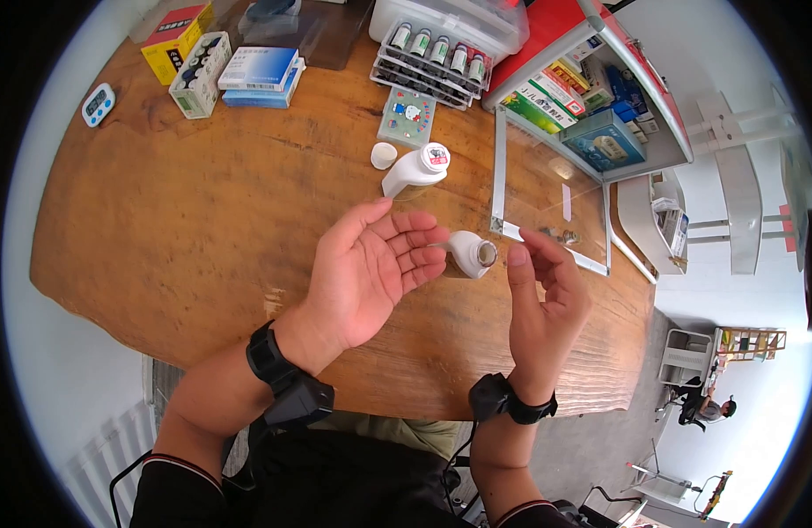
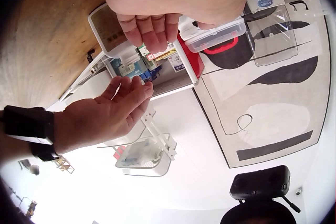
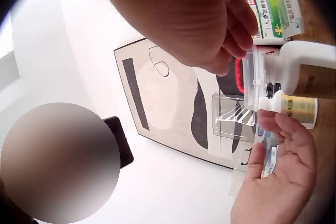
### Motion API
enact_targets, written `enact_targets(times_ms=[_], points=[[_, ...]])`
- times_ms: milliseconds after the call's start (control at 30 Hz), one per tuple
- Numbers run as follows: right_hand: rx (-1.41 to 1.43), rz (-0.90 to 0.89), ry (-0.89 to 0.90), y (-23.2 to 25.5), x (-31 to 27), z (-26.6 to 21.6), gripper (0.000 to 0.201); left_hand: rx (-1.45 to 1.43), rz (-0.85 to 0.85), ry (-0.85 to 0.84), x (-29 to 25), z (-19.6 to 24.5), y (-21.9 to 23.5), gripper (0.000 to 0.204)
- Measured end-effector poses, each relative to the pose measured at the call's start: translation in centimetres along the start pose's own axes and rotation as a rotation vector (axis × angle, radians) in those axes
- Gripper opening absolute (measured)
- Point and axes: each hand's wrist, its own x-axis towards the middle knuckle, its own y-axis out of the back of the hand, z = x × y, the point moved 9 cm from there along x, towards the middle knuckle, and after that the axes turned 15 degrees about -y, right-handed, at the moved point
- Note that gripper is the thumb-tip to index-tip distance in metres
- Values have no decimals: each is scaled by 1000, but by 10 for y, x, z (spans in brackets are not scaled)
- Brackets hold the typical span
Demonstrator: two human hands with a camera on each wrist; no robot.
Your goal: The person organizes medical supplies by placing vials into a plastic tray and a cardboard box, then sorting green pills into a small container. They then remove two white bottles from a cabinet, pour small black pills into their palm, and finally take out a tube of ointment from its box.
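Observation:
My left hand (image 1: 362,277) lies palm up with its fingers spread a little, and no object shows in the palm. Its fingertips overlap the open white bottle (image 1: 464,252), whose uncapped mouth faces my right hand. On the other side of that bottle is my right hand (image 1: 551,304), thumb and forefinger apart, the other fingers loosely bent, nothing visible between them. Farther back stands a second white bottle (image 1: 415,172) with a red-and-white sticker on its top. A loose white cap (image 1: 384,156) sits beside it. In the right wrist view, both bottles show gold labels.
A pill case (image 1: 407,117) and a clear rack of small vials (image 1: 432,60) stand behind the bottles. At the right, a red-and-silver medicine cabinet (image 1: 591,97) has its glass door (image 1: 547,176) swung open over the wooden table (image 1: 159,229). Medicine boxes (image 1: 260,70) and a timer (image 1: 98,106) are back left.

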Motion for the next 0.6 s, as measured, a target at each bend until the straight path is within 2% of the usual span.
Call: enact_targets(times_ms=[33, 100, 133, 200, 233, 267, 333, 467, 533, 567, 600], points=[[8, 6, 3, -1, -2, 3, 27, -2, 5, 5, 0, 0, 0, 46], [-9, -1, -44, -6, -6, 17, 44, 6, 8, 3, 0, 0, 1, 46], [3, 4, -43, -8, -9, 21, 44, 4, 15, 2, 0, 0, 2, 46], [-139, -59, 43, -23, -16, 23, 59, 20, 2, 1, 0, -1, 2, 46], [-157, -82, 31, -28, -19, 28, 60, 26, -7, 3, -1, -1, 2, 46], [-144, -70, 27, -30, -20, 30, 60, 42, -12, 8, -1, -2, 2, 46], [-145, -130, -98, -41, -20, 43, 53, 37, -6, 7, -1, -4, 2, 46], [-141, -174, -140, -48, -16, 53, 47, 49, -10, 2, 0, -4, 3, 46], [123, -18, -187, -25, -12, 48, 41, 46, -2, 10, 0, -5, 5, 45], [144, -33, -185, -25, -11, 42, 41, 56, 6, 6, 0, -4, 5, 45], [176, 27, -146, -19, -11, 32, 41, 73, 13, -14, 1, -3, 6, 45]])
